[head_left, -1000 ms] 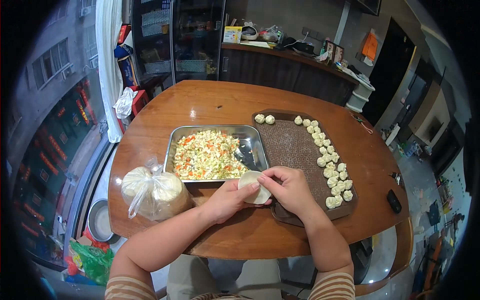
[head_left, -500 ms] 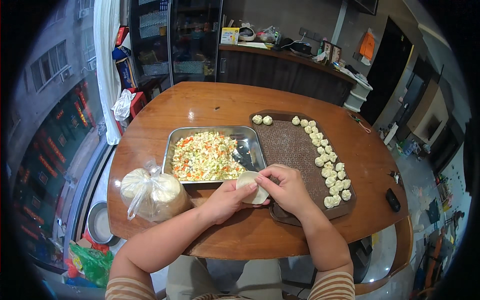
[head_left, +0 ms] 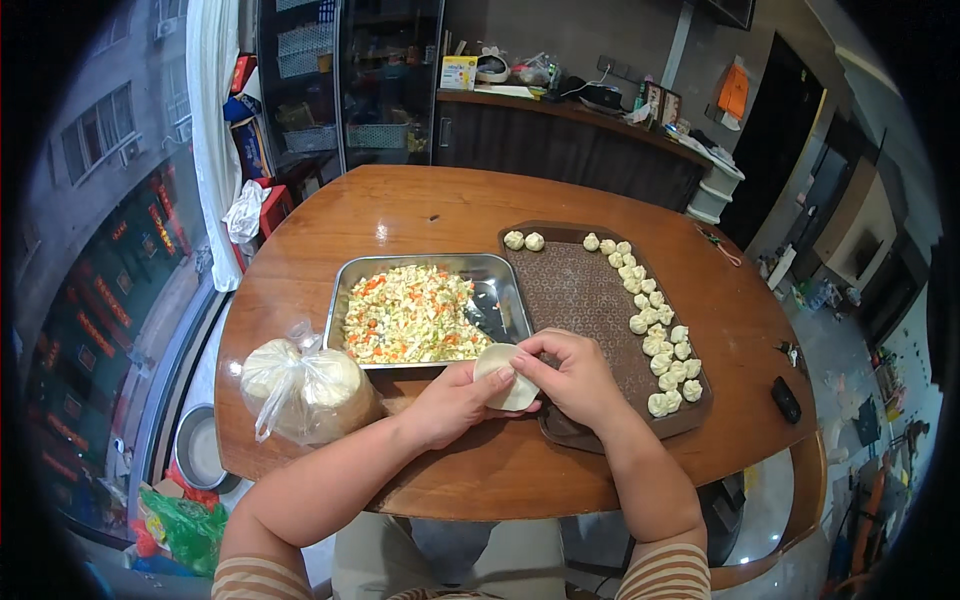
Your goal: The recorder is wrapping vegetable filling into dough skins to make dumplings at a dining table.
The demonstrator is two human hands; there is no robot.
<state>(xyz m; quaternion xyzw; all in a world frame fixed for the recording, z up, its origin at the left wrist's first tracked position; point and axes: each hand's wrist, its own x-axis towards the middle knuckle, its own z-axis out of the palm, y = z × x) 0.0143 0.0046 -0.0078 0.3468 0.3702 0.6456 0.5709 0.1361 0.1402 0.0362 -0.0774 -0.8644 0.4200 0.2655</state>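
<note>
A round, pale dough wrapper point(head_left: 512, 391) is held between both hands in front of the metal pan. My left hand point(head_left: 458, 402) supports it from below with the thumb on top. My right hand point(head_left: 568, 372) pinches its upper right edge. Chopped filling point(head_left: 410, 312), white, green and orange, fills most of the steel pan point(head_left: 345, 268), whose right end shows bare metal. To the right lies a brown patterned tray point(head_left: 570, 290) with pleated dumplings point(head_left: 658, 348) along its right side and two at the far left corner. Any filling inside the wrapper cannot be made out.
A knotted clear plastic bag of dough point(head_left: 315, 390) rests on the wooden table point(head_left: 420, 210) left of my forearm. Scissors point(head_left: 718, 243) and a black case point(head_left: 786, 400) lie near the right edge. A metal basin point(head_left: 203, 445) stands below at left.
The wrapper has shifted slightly between my fingers. Both hands stay in nearly the same place, and everything else on the table is unchanged.
</note>
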